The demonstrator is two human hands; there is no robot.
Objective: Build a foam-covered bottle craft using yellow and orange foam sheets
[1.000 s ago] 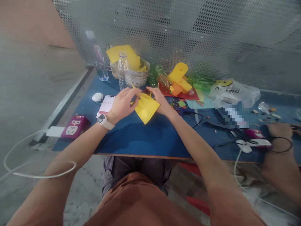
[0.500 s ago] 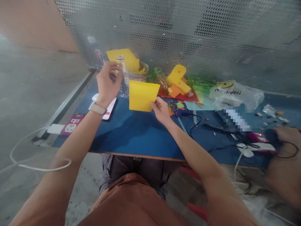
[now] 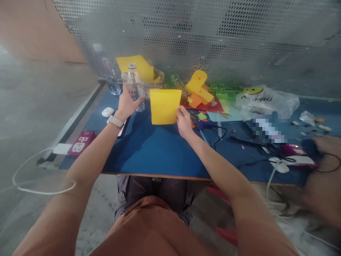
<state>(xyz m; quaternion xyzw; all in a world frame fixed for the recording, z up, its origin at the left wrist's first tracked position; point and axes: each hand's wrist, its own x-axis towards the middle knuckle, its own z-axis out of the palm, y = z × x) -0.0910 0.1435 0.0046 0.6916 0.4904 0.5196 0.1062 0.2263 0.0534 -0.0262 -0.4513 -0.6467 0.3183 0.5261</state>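
Observation:
A square sheet of yellow paper (image 3: 165, 107) stands upright above the table. My right hand (image 3: 184, 121) pinches it at its lower right edge. On the left, a clear plastic bottle (image 3: 133, 75) with a blue ring at its neck stands upright. My left hand (image 3: 128, 103) is at the bottle's lower part, thumb and fingers spread to either side of it; whether they touch the bottle I cannot tell. Behind the bottle, more yellow paper (image 3: 138, 65) lies on a round basket (image 3: 159, 83). A phone lies partly hidden under my left wrist.
Another bottle (image 3: 113, 83) stands at the back left. A white earbud case (image 3: 108, 112) and purple power strip (image 3: 83, 140) lie left. Yellow cutouts (image 3: 198, 83), green bottles (image 3: 226, 91), a plastic bag (image 3: 269, 101) and cables are right. Another person's arm (image 3: 325, 177) rests far right.
My left hand has come down from beside the bottle's top to its lower part, and its fingers have spread. The yellow sheet in my right hand has turned slightly and shifted a little right.

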